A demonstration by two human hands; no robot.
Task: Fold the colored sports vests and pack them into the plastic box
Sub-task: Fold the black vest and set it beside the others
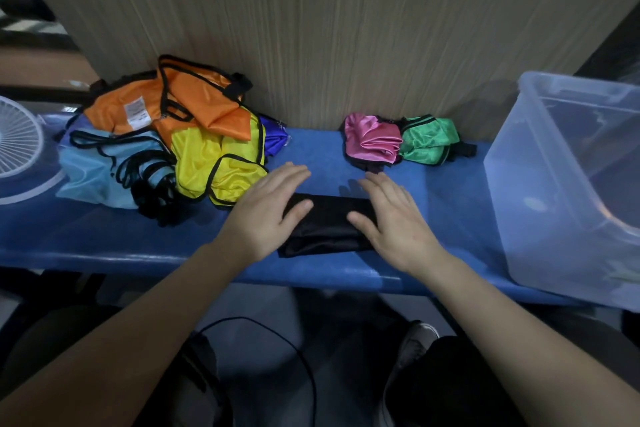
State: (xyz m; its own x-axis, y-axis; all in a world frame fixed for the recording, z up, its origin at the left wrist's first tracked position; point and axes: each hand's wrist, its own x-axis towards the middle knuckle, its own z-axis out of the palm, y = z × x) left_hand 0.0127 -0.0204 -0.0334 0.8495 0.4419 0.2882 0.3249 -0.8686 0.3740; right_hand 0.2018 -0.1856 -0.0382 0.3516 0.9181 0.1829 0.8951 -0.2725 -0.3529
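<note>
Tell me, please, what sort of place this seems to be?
Probably an indoor work desk at a partition: a blue table against a wood-grain panel, a white desk fan at one end, a chair below.

A black vest (325,225) lies folded into a flat rectangle at the near edge of the blue counter (104,236). To the far left sits a loose heap: orange vest (194,97), yellow vest (214,159), light-blue vest (100,166), and a dark-blue vest (273,137) peeking out. Far right lie a folded pink vest (372,142) and green vest (427,140), touching. A clear plastic box (540,184) stands upright at the right end.
</note>
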